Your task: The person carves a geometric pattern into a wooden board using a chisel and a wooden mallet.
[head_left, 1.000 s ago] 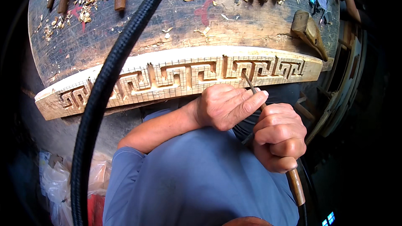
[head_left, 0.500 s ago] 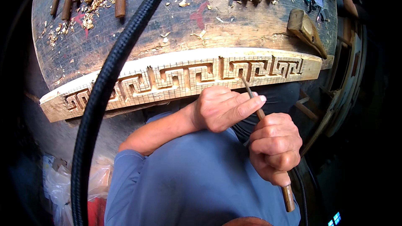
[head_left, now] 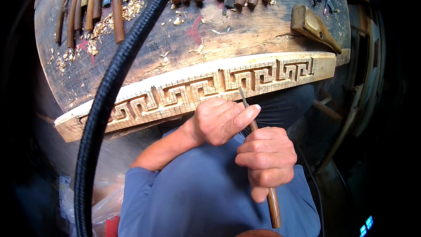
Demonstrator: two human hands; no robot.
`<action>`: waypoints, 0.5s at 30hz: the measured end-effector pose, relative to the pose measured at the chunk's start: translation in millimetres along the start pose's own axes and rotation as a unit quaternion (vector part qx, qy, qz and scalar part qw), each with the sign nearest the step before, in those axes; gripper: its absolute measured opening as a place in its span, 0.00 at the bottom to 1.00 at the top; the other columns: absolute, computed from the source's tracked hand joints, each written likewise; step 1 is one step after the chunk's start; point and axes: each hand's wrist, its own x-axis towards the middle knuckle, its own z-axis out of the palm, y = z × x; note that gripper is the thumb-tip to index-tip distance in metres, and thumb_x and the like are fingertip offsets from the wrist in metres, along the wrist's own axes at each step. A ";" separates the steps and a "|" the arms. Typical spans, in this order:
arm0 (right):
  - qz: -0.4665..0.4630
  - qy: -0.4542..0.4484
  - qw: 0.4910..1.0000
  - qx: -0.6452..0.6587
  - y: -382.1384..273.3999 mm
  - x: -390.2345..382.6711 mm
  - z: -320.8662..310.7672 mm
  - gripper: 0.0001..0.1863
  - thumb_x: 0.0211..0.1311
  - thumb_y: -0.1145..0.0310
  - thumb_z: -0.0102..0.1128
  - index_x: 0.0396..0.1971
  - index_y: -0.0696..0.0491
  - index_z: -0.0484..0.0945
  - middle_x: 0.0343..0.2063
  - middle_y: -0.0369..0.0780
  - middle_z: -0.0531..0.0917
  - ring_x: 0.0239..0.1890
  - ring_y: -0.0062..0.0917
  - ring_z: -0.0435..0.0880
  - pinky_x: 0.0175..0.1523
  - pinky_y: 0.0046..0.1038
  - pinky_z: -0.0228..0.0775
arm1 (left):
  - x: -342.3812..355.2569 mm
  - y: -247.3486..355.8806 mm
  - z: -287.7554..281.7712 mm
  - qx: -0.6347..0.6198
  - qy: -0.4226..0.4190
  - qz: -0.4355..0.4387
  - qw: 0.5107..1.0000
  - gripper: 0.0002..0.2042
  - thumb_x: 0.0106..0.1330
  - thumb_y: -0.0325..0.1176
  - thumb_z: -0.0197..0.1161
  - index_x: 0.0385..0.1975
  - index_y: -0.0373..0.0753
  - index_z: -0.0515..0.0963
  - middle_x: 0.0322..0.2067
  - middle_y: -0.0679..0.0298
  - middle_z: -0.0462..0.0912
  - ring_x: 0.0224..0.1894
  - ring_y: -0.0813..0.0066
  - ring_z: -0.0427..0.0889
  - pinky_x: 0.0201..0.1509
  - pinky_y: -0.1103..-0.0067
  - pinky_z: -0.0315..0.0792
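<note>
A long, slightly curved wooden board [head_left: 325,66] lies along the near edge of the workbench. Its face carries a pencilled grid and a recessed fret pattern of angular grooves. My right hand [head_left: 266,156] is wrapped round the wooden handle of a carving chisel [head_left: 273,206], whose butt end points back at my body. The thin metal blade slants up to the board, its tip at a groove right of the middle. Near the board's lower edge, my left hand [head_left: 221,120] steadies the blade end between thumb and fingers. Its fingertips are partly hidden.
Several wooden-handled carving tools [head_left: 117,13] lie across the bench's [head_left: 144,48] far side among wood shavings [head_left: 103,28]. A wooden mallet [head_left: 313,24] rests behind the board's right end. A thick black braided cable [head_left: 107,87] crosses the view at left. Plastic bags [head_left: 107,206] sit lower left.
The view has shifted, so the bench and board appear differently placed. My right hand and the chisel handle have swung left. The blade tip stays around the same groove, and both hands keep their hold.
</note>
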 end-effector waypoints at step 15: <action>0.092 -0.083 0.965 -0.233 -33.1 42.1 -17.3 0.20 0.56 0.70 0.85 0.48 0.57 0.90 0.48 0.48 0.92 0.53 0.45 0.93 0.58 0.38 0.87 | -11.6 7.0 -18.5 0.133 0.126 -0.058 0.981 0.12 0.70 0.29 0.79 0.50 0.35 0.89 0.42 0.56 0.93 0.38 0.62 0.94 0.42 0.69 0.89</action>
